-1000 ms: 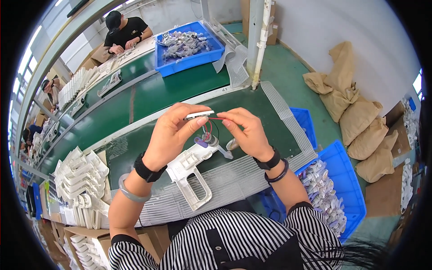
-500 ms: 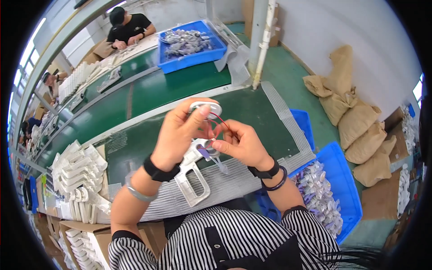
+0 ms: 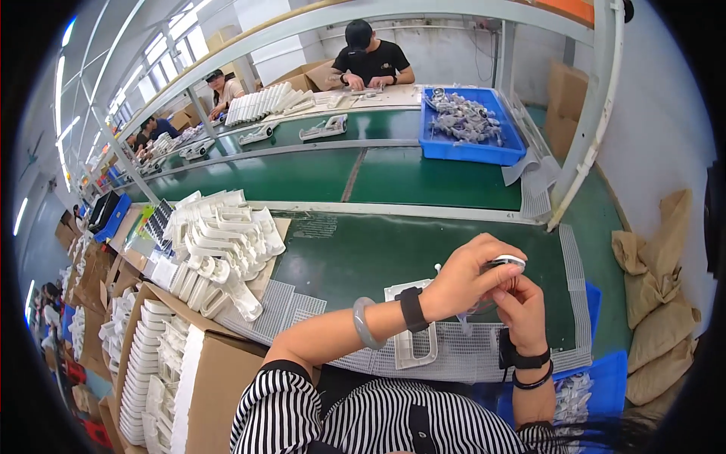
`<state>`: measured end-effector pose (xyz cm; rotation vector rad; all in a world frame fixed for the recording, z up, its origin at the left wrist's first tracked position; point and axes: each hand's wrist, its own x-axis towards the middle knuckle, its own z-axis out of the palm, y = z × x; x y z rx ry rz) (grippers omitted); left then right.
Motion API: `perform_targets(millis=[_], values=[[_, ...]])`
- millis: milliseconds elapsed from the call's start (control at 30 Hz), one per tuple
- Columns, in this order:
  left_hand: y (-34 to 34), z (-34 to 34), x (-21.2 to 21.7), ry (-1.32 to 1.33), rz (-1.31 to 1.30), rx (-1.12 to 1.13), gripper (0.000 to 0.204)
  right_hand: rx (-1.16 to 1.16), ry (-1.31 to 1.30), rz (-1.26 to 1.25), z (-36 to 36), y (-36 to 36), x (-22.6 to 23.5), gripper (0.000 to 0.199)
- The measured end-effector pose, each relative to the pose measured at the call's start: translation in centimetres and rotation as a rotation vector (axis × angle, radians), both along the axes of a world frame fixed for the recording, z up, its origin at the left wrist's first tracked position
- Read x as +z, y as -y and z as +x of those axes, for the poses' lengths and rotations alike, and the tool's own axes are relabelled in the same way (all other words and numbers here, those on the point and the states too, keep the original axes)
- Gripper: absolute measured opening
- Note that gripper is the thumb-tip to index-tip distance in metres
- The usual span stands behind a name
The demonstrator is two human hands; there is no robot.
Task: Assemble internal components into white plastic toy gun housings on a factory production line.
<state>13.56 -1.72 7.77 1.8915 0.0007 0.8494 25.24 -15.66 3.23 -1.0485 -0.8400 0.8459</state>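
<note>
My left hand (image 3: pixel 465 278) pinches a small white oval part (image 3: pixel 507 262) at its fingertips, held up above the green belt. My right hand (image 3: pixel 519 309) sits just below and to the right, its fingers closed on thin wires that hang from that part. Under my left wrist a white plastic housing with a handle loop (image 3: pixel 414 339) lies on a white mesh mat (image 3: pixel 302 312). A grey bangle and a black band are on my left forearm; black bands are on the right wrist.
Stacked white housings (image 3: pixel 219 244) stand left of the mat, more fill cardboard boxes (image 3: pixel 159 378) at lower left. A blue bin of wired parts (image 3: pixel 469 125) sits across the green conveyor (image 3: pixel 302 178). Other people work at the far bench. Tan sacks (image 3: pixel 658 303) lie right.
The view has swung left, so my hands now sit at the right. Both hands lifted the small part and wires off the white housing, which stays on the mat.
</note>
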Motion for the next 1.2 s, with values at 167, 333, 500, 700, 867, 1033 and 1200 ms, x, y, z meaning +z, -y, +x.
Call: perform_targets(millis=[167, 333, 500, 700, 867, 1033, 1200], values=[[-0.8, -0.9, 0.3, -0.168, -0.475, -0.160, 0.027, 0.198, -0.117, -0.087, 1.3, 0.6, 0.7, 0.008], [0.1, -2.0, 0.8, -0.227, -0.355, -0.165, 0.027, 0.227, 0.129, -0.215, 2.6, 2.3, 2.0, 0.009], [1.5, -2.3, 1.3, -0.277, -0.333, -0.215, 0.024, -0.138, 0.745, -0.081, 2.6, 2.4, 1.7, 0.009], [2.9, -1.1, -0.1, 0.047, 0.389, 0.002, 0.029, -0.295, 0.647, -0.042, 0.8, 0.7, -0.3, 0.017], [2.9, -1.1, -0.4, 0.188, 0.636, 0.045, 0.033, -0.203, 0.476, -0.050, 0.8, 0.9, -2.9, 0.032], [3.2, -1.5, -0.6, 0.240, 0.657, 0.065, 0.038, -0.132, 0.420, -0.037, -0.3, 1.8, -3.5, 0.031], [4.3, -2.6, -0.8, 0.239, 0.673, 0.138, 0.039, 0.053, 0.408, -0.062, -0.5, 3.1, -4.2, 0.036]])
